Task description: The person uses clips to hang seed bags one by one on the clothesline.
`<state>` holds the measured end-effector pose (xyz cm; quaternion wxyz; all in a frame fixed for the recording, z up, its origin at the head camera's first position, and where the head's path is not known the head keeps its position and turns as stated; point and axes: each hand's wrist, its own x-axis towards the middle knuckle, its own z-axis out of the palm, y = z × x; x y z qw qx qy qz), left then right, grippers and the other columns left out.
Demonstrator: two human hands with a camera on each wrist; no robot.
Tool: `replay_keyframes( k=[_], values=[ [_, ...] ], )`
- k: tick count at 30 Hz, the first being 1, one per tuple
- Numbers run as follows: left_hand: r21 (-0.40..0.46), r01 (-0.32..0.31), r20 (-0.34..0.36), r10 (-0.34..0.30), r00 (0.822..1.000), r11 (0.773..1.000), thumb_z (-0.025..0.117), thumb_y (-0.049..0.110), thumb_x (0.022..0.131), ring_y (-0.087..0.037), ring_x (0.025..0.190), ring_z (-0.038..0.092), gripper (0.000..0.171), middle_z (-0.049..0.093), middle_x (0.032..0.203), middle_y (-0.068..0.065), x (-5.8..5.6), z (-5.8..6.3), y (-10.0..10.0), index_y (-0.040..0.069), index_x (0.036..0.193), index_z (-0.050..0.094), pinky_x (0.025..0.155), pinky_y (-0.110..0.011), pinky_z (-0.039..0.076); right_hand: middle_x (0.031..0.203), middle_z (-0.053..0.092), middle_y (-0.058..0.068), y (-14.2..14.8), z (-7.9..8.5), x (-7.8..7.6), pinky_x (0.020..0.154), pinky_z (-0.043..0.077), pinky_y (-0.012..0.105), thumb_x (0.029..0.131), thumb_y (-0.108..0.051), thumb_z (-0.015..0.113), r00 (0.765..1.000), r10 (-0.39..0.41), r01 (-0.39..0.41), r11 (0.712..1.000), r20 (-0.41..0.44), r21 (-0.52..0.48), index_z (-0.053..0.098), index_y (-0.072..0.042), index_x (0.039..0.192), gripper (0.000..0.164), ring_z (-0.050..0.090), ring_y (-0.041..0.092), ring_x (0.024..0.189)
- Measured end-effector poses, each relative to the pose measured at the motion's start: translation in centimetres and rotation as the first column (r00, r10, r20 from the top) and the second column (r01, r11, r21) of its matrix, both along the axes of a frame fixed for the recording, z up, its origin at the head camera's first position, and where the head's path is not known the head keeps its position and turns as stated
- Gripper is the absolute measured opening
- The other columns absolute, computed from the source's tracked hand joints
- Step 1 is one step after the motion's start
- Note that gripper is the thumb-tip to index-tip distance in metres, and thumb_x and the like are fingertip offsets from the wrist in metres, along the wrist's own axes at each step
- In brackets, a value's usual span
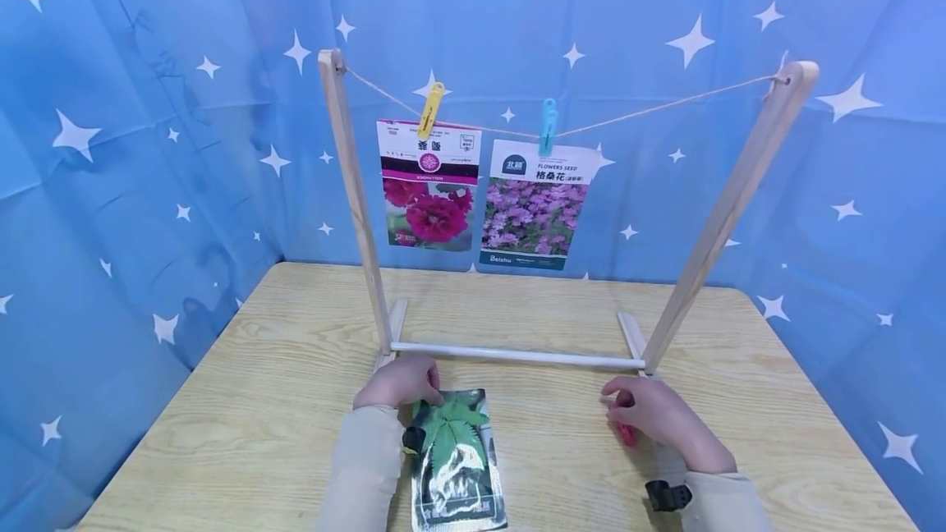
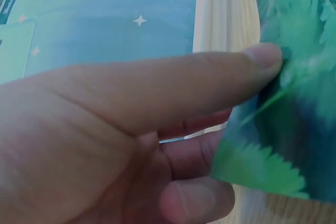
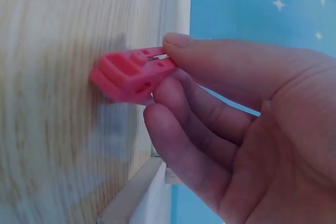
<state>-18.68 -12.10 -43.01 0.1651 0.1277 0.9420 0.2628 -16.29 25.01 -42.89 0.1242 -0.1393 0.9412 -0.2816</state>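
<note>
My left hand [image 1: 400,382] pinches the top edge of a green, shiny seed packet [image 1: 456,466] low in the head view, its leaf picture facing up. In the left wrist view the thumb lies on the packet's face [image 2: 299,93] and the other fingers are behind it. A small red clothespin [image 3: 123,76] is between the thumb and fingers of my right hand [image 1: 658,413], held by its handle ends with its nose toward the table. Two flower seed packets hang on a string: a hollyhock one [image 1: 429,212] under a yellow clothespin [image 1: 430,111], and a purple-flowered one [image 1: 535,216] under a blue clothespin [image 1: 548,128].
A wooden stand with a left post [image 1: 353,187], a right post [image 1: 727,216] and a white crossbar [image 1: 517,356] stands on the wooden table [image 1: 244,417]. The sagging string [image 1: 665,107] spans the post tops. Behind it hangs a blue star-patterned curtain [image 1: 628,15].
</note>
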Motion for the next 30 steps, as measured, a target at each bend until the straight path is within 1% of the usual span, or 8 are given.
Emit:
replay_keyframes(
  k=[5, 8, 11, 14, 17, 22, 27, 30],
  values=[
    [0.082, 0.059, 0.024, -0.061, 0.998, 0.995, 0.068, 0.02, 0.078, -0.012, 0.07, 0.052, 0.013, 0.056, 0.08, 0.006, -0.2, 0.1, 0.1, 0.014, 0.088, 0.063, 0.062, -0.03, 0.043, 0.074, 0.057, -0.007, 0.1, 0.1, 0.1, 0.06, 0.042, 0.029, 0.078, -0.014, 0.067, 0.997, -0.057, 0.059, 0.997, -0.048, 0.052, 0.065, -0.01, 0.099, 0.021, 0.051, 0.008, 0.066],
    [0.114, 0.084, 0.003, -0.085, 0.996, 0.99, 0.064, 0.019, 0.081, -0.012, 0.07, 0.052, 0.009, 0.056, 0.08, 0.006, -0.3, 0.6, 0.3, 0.014, 0.088, 0.063, 0.062, -0.03, 0.044, 0.077, 0.059, -0.005, 0.2, 0.2, 0.1, 0.062, 0.043, 0.03, 0.078, -0.015, 0.068, 0.995, -0.077, 0.08, 0.996, -0.058, 0.047, 0.066, -0.011, 0.097, 0.02, 0.052, 0.009, 0.07],
    [0.124, 0.07, -0.018, -0.069, 0.997, 0.99, 0.061, 0.017, 0.082, -0.012, 0.068, 0.051, 0.008, 0.055, 0.079, 0.004, -0.2, 1.2, 0.5, 0.013, 0.089, 0.061, 0.06, -0.029, 0.043, 0.077, 0.06, -0.006, 0.3, 0.3, 0.0, 0.062, 0.043, 0.03, 0.079, -0.016, 0.067, 0.992, -0.101, 0.103, 0.994, -0.075, 0.033, 0.067, -0.014, 0.091, 0.012, 0.053, 0.008, 0.07],
    [0.133, 0.06, -0.028, -0.056, 0.998, 0.989, 0.059, 0.014, 0.083, -0.013, 0.068, 0.05, 0.009, 0.054, 0.08, 0.002, -0.1, 1.7, 0.8, 0.011, 0.091, 0.058, 0.058, -0.029, 0.043, 0.076, 0.06, -0.008, 0.3, 0.3, -0.2, 0.059, 0.042, 0.029, 0.081, -0.018, 0.065, 0.99, -0.097, 0.099, 0.995, -0.102, 0.022, 0.066, -0.018, 0.083, 0.003, 0.054, 0.007, 0.069],
    [0.132, 0.056, -0.028, -0.053, 0.998, 0.99, 0.058, 0.011, 0.084, -0.013, 0.07, 0.051, 0.013, 0.055, 0.082, 0.001, -0.1, 2.1, 1.0, 0.01, 0.097, 0.058, 0.061, -0.028, 0.044, 0.074, 0.06, -0.009, 0.3, 0.1, -0.3, 0.058, 0.041, 0.028, 0.082, -0.017, 0.064, 0.989, -0.084, 0.085, 0.996, -0.119, 0.005, 0.065, -0.02, 0.078, 0.004, 0.054, 0.007, 0.067],
    [0.138, 0.045, -0.033, -0.041, 0.999, 0.989, 0.055, 0.006, 0.084, -0.015, 0.073, 0.05, 0.026, 0.054, 0.086, -0.001, -0.1, 2.2, 1.0, 0.009, 0.11, 0.057, 0.064, -0.029, 0.044, 0.076, 0.06, -0.008, 0.3, 0.1, -0.2, 0.059, 0.042, 0.029, 0.082, -0.018, 0.065, 0.991, -0.08, 0.079, 0.997, -0.107, -0.013, 0.065, -0.016, 0.081, 0.002, 0.054, 0.008, 0.069],
    [0.151, 0.015, -0.083, -0.003, 0.997, 0.988, 0.054, 0.008, 0.085, -0.014, 0.077, 0.051, 0.029, 0.057, 0.094, -0.002, -0.3, 2.1, 0.9, 0.015, 0.113, 0.056, 0.068, -0.029, 0.044, 0.08, 0.059, -0.005, 0.4, 0.0, -0.2, 0.06, 0.043, 0.03, 0.08, -0.014, 0.065, 0.993, -0.083, 0.082, 0.997, -0.085, -0.012, 0.064, -0.015, 0.084, 0.004, 0.055, 0.009, 0.071],
    [0.16, 0.003, -0.116, 0.016, 0.993, 0.987, 0.053, 0.01, 0.085, -0.014, 0.075, 0.052, 0.03, 0.057, 0.093, 0.0, -0.5, 2.0, 0.7, 0.018, 0.115, 0.054, 0.067, -0.029, 0.044, 0.079, 0.058, -0.004, 0.5, -0.1, -0.2, 0.061, 0.042, 0.03, 0.08, -0.014, 0.065, 0.995, -0.074, 0.072, 0.997, -0.067, -0.021, 0.063, -0.015, 0.083, 0.004, 0.055, 0.01, 0.072]
  ],
)
